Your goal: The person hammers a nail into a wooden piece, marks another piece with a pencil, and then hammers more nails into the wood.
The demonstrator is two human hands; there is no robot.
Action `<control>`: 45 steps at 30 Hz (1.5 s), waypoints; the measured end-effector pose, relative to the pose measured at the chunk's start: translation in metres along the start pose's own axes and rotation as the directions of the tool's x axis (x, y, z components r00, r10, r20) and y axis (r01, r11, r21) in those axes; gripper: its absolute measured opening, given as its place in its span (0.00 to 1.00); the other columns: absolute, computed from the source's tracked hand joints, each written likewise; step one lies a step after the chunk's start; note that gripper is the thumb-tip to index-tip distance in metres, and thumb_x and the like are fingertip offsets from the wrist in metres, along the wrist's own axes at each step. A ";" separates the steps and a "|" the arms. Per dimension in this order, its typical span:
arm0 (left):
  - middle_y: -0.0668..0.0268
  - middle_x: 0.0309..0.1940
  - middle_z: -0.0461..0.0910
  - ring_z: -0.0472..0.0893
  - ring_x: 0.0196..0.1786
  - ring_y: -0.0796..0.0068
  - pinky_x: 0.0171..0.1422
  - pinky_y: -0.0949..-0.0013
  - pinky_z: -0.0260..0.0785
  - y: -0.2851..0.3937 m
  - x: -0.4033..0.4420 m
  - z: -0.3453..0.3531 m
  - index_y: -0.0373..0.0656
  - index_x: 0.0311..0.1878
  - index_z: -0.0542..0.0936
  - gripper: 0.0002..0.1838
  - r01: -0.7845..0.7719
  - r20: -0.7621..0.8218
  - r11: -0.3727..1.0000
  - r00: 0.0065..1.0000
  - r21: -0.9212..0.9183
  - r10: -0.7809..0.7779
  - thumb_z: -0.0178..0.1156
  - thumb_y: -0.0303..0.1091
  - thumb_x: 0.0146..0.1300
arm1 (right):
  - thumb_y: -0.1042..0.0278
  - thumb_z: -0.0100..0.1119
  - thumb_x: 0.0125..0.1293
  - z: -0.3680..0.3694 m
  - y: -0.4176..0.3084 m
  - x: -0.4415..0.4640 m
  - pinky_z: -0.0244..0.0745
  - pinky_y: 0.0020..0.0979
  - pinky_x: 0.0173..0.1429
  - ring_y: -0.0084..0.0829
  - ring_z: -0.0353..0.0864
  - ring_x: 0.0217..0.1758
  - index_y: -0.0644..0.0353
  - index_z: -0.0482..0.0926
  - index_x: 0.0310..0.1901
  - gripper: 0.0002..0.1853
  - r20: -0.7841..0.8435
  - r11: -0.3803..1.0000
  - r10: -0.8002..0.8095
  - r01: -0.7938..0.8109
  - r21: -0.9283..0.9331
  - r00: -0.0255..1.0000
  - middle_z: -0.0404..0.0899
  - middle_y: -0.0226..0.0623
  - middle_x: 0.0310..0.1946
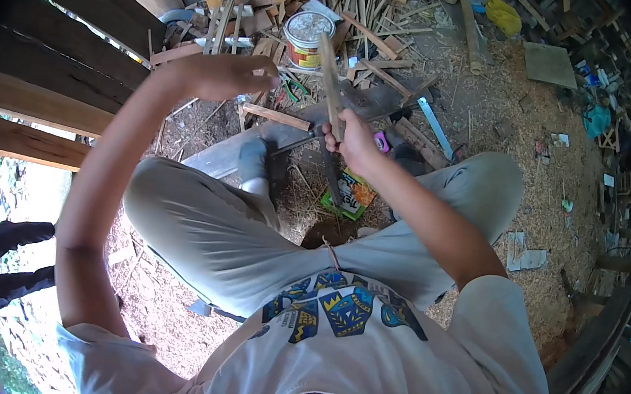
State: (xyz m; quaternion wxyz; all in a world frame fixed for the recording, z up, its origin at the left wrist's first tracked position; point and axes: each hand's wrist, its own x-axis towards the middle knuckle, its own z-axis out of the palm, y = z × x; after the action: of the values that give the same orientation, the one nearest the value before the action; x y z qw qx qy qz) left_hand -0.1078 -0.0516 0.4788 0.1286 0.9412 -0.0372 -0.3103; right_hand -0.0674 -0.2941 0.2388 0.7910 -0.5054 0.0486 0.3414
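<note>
My right hand (349, 140) is closed around a pale, tapered piece of wood (329, 74), which points up and away from me. Below the fist a narrow dark strip (333, 179) runs down; whether it belongs to the wood or is a separate tool I cannot tell. My left hand (228, 76) is raised to the left, fingers partly bent and apart, with nothing in it. Under the hands a dark plank (219, 156) lies slanting across the ground. A green and orange packet (353, 195) lies between my legs.
A paint bucket (308, 39) stands ahead among wood offcuts. A saw-like metal blade (435, 127) lies right of the plank. Wood shavings cover the ground (509, 133). A slatted wall (59, 59) is close on the left. Another person's dark-clothed legs (14, 248) show at lower left.
</note>
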 end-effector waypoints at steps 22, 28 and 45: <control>0.51 0.62 0.79 0.82 0.64 0.46 0.67 0.46 0.77 -0.231 0.362 0.250 0.43 0.68 0.71 0.40 -0.386 -0.170 0.887 0.885 0.255 0.434 0.64 0.68 0.69 | 0.61 0.43 0.75 -0.057 0.256 0.129 0.65 0.35 0.39 0.27 0.66 0.29 0.61 0.80 0.49 0.17 -0.468 0.943 0.048 -0.195 -0.271 0.882 0.68 0.29 0.26; 0.47 0.54 0.82 0.88 0.46 0.42 0.47 0.43 0.82 -0.245 0.390 0.258 0.41 0.65 0.71 0.39 -0.418 -0.045 0.900 0.904 0.120 0.426 0.59 0.70 0.72 | 0.62 0.41 0.74 -0.091 0.254 0.141 0.65 0.32 0.44 0.25 0.67 0.34 0.60 0.79 0.54 0.18 -0.477 0.927 -0.071 -0.119 -0.357 0.876 0.71 0.31 0.32; 0.57 0.35 0.86 0.89 0.37 0.50 0.40 0.49 0.81 -0.243 0.311 0.257 0.49 0.49 0.85 0.26 -0.253 -0.374 0.962 0.906 -0.107 0.197 0.64 0.65 0.71 | 0.62 0.62 0.77 -0.022 0.221 0.185 0.78 0.44 0.60 0.50 0.84 0.52 0.67 0.65 0.67 0.26 -0.295 0.776 -0.346 0.094 -0.624 0.891 0.80 0.57 0.51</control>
State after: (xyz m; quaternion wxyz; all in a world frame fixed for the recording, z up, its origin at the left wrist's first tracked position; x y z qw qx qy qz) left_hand -0.0126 0.0797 0.0371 0.2398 0.9587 -0.0976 -0.1176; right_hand -0.0509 -0.1653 -0.0192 0.6012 -0.7871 0.0366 0.1333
